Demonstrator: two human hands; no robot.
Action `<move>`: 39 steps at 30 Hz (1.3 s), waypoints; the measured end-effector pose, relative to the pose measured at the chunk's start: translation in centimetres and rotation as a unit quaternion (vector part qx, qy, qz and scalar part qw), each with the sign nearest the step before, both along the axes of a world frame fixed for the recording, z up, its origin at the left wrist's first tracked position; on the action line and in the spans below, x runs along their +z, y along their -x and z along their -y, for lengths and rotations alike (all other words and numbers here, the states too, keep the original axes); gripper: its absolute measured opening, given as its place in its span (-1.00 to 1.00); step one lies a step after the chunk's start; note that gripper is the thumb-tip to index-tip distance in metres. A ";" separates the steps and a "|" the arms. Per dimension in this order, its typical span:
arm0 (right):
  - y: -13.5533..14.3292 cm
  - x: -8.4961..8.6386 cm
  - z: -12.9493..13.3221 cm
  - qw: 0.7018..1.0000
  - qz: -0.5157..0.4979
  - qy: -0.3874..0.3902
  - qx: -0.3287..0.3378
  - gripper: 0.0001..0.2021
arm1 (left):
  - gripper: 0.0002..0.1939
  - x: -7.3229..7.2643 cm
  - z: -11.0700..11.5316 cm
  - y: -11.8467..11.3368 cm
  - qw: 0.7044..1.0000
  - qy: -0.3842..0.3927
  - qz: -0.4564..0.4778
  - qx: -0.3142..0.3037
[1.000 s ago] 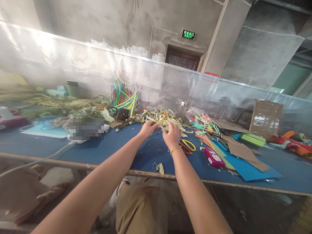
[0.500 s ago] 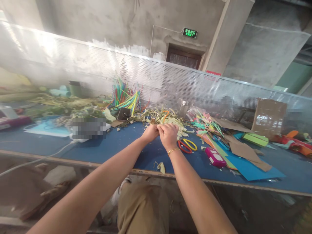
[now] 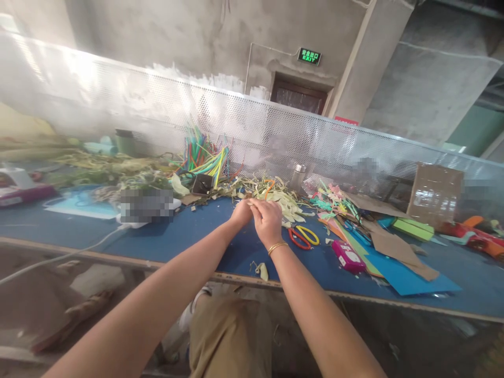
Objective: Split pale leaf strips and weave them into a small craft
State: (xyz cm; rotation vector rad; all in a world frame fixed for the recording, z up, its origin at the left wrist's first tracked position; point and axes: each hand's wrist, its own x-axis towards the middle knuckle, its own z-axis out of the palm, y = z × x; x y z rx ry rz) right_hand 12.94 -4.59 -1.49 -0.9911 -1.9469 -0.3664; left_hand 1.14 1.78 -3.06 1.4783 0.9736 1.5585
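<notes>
Above the blue tabletop [image 3: 200,228], my left hand [image 3: 241,212] and my right hand [image 3: 268,216] meet with fingers bent inward. Both are closed in a pinch. A small brownish bit shows at the fingertips, but what they hold is mostly hidden. Just beyond lies a heap of pale green leaf-like strips [image 3: 290,208], with an orange stick [image 3: 269,188] standing in it. Beside my right wrist rests a scissors-like tool [image 3: 317,241] with one red and one yellow looped handle; its working end is out of sight. One pale scrap [image 3: 263,271] lies near the front edge.
Coloured stems [image 3: 200,155] stand in a bunch behind. A metal-capped bottle [image 3: 298,177] stands near the perforated screen [image 3: 244,123]. Rightward are a magenta box [image 3: 348,255], blue sheets [image 3: 409,275] and cardboard [image 3: 397,247]. A white cable [image 3: 79,251] crosses the left edge.
My joined hands have shifted slightly left, and my right fingers are bent a little differently over the left. The view has tilted slightly. Objects on the table stay put.
</notes>
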 end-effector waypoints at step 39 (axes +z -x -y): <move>0.1 -1.5 -1.2 0.989 0.095 0.109 0.023 -0.76 | -0.77 1.5 1.0 0.5 0.965 0.129 0.204 -0.100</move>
